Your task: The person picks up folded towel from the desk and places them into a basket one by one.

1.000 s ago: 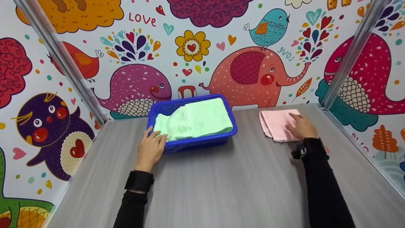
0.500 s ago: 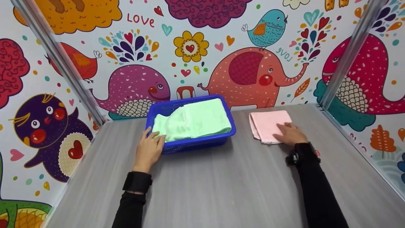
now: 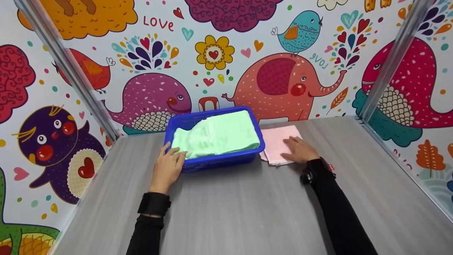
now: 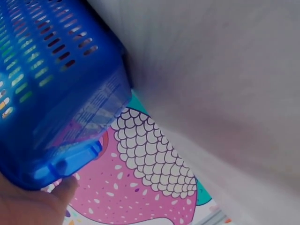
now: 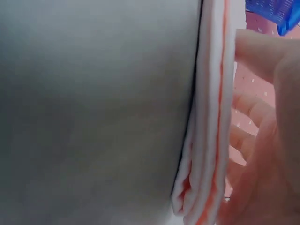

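Note:
A blue plastic basket with slotted walls stands on the table against the back wall. Inside it lies a folded light green towel. My left hand rests on the basket's front left corner, its relaxed fingers spread about the rim and reaching the towel's edge. In the left wrist view, a fingertip shows just outside the rim. Right of the basket, a folded pink towel lies flat on the table, its left side behind the basket's rim. My right hand rests on top of it, fingers spread.
The grey table runs up to a back wall printed with cartoon animals. Metal posts stand at both back corners, with printed side walls beyond. Each wrist wears a black band.
My right hand has slid the pink towel leftward along the table, up to the basket's right side. My left hand and the basket have stayed put.

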Demonstrator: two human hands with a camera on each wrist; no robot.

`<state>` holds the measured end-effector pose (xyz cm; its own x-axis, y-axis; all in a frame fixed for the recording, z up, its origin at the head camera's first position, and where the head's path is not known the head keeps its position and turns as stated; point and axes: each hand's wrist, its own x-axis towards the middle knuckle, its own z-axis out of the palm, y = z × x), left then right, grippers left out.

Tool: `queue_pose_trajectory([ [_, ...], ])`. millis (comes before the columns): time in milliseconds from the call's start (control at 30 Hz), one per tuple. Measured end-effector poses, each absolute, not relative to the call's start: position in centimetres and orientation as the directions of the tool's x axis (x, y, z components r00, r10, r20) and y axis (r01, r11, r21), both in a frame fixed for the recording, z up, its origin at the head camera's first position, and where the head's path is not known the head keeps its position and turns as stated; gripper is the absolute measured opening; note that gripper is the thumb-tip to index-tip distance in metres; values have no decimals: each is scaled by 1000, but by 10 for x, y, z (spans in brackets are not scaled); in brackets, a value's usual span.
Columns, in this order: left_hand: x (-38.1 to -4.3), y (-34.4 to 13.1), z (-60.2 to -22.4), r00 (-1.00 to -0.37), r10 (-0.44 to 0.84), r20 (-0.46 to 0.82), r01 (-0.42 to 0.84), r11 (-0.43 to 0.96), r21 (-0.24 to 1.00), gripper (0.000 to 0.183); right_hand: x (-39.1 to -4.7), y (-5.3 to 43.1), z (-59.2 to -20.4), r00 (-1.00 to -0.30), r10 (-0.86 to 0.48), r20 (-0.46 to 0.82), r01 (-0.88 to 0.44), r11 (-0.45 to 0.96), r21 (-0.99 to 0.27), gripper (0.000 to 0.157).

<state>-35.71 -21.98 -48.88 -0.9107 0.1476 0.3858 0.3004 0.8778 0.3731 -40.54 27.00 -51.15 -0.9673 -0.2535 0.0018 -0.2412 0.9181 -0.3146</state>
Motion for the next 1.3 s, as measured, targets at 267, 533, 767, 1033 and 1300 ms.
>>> queue_pose_trajectory([
  [267, -357, -220, -489, -908, 158, 389, 310, 876, 369, 44, -393, 266, -507, -966, -257, -14, -238, 913, -332, 68],
  [533, -358, -221, -487, -896, 167, 411, 327, 875, 358, 44, -363, 268, -503, -962, -272, 20, -267, 924, -272, 67],
  [767, -357, -221, -490, -882, 184, 435, 350, 873, 340, 42, -321, 268, -499, -956, -292, -37, -278, 938, -205, 69],
  [1033, -355, -221, -492, -901, 165, 401, 325, 869, 374, 45, -292, 271, -500, -955, -293, -41, -281, 940, -192, 67],
  [1300, -357, -222, -490, -904, 165, 394, 324, 866, 381, 43, -291, 268, -500, -951, -308, -7, -299, 930, -212, 65],
])
